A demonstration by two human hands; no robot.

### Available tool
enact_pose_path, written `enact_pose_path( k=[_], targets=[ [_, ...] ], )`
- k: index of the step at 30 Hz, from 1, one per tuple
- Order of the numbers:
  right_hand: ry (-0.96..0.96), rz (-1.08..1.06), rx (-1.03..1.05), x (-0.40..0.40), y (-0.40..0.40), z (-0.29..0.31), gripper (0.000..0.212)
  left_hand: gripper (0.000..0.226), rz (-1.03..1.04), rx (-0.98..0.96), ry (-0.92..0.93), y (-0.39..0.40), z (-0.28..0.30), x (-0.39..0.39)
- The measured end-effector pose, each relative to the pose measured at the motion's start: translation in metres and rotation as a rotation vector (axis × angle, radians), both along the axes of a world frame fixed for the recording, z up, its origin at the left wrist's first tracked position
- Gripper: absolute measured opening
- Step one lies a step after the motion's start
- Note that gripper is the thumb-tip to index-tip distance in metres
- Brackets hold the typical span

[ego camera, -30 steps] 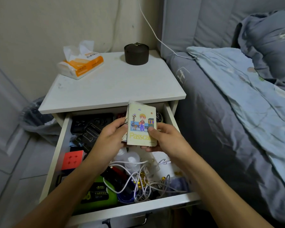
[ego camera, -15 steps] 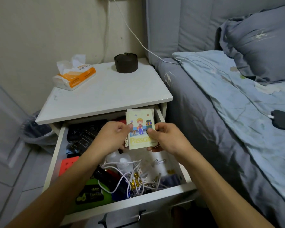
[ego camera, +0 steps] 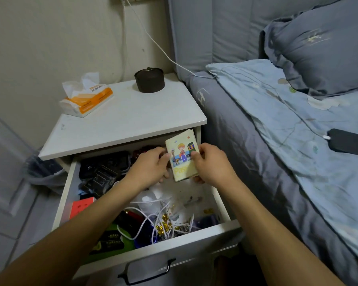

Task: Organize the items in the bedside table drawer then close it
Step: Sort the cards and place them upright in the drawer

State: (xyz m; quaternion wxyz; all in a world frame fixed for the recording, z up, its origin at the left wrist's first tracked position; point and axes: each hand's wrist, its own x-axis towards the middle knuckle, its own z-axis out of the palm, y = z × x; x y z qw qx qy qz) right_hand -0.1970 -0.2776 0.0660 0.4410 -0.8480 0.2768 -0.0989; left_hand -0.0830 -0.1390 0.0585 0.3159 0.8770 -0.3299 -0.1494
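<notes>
The white bedside table's drawer (ego camera: 225, 225) stands pulled out and full of clutter. Both hands hold a small pale-yellow booklet (ego camera: 183, 154) with a cartoon child on its cover, over the drawer's back right corner. My left hand (ego camera: 151, 168) grips its left edge and my right hand (ego camera: 210, 164) pinches its right edge. Inside lie black pouches (ego camera: 103, 172) at the back left, a red puzzle cube (ego camera: 81, 207), a green and black pack (ego camera: 110, 242), tangled white cables (ego camera: 159, 221) and small gold bits (ego camera: 163, 225).
On the table top (ego camera: 128, 120) sit an orange tissue pack (ego camera: 87, 99) and a round black box (ego camera: 149, 80). A bed with blue-grey bedding (ego camera: 277, 162) runs along the right, with a black device (ego camera: 349, 142) on a white cable. A bin with a dark bag (ego camera: 41, 168) stands left.
Both hands have carried the booklet back and to the right, down toward the drawer's rear right corner. The camera view has shifted right and down.
</notes>
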Motion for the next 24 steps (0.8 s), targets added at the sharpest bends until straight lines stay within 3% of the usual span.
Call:
enact_pose_path(
  k=[2, 3, 5, 8, 10, 13, 18, 24],
  targets=[
    [0.106, 0.006, -0.316, -0.002, -0.005, -0.007, 0.023, 0.023, -0.042, 0.144, -0.021, 0.001, -0.008, 0.01],
    [0.134, 0.021, -0.359, -0.003, -0.005, -0.01, 0.022, 0.026, -0.044, 0.201, -0.046, 0.002, -0.012, 0.014],
    [0.151, 0.065, -0.333, -0.003, -0.004, -0.013, 0.022, 0.041, -0.025, 0.194, -0.084, 0.002, -0.017, 0.019],
    [0.132, 0.14, -0.257, -0.001, -0.003, -0.014, 0.02, 0.057, -0.066, 0.037, -0.043, -0.002, -0.018, 0.024],
    [0.122, 0.16, -0.175, 0.0, -0.004, -0.016, 0.017, 0.038, -0.128, -0.03, 0.004, -0.005, -0.016, 0.03],
    [0.148, 0.137, -0.15, 0.003, -0.007, -0.022, 0.017, 0.011, -0.14, -0.016, -0.091, -0.007, -0.009, 0.038],
    [0.104, -0.008, -0.299, 0.005, -0.021, -0.019, 0.031, 0.007, -0.109, 0.11, -0.246, -0.013, 0.0, 0.045],
    [0.129, 0.025, -0.273, 0.005, -0.023, -0.025, 0.024, 0.013, -0.182, 0.253, -0.277, -0.034, -0.006, 0.044]
  ],
)
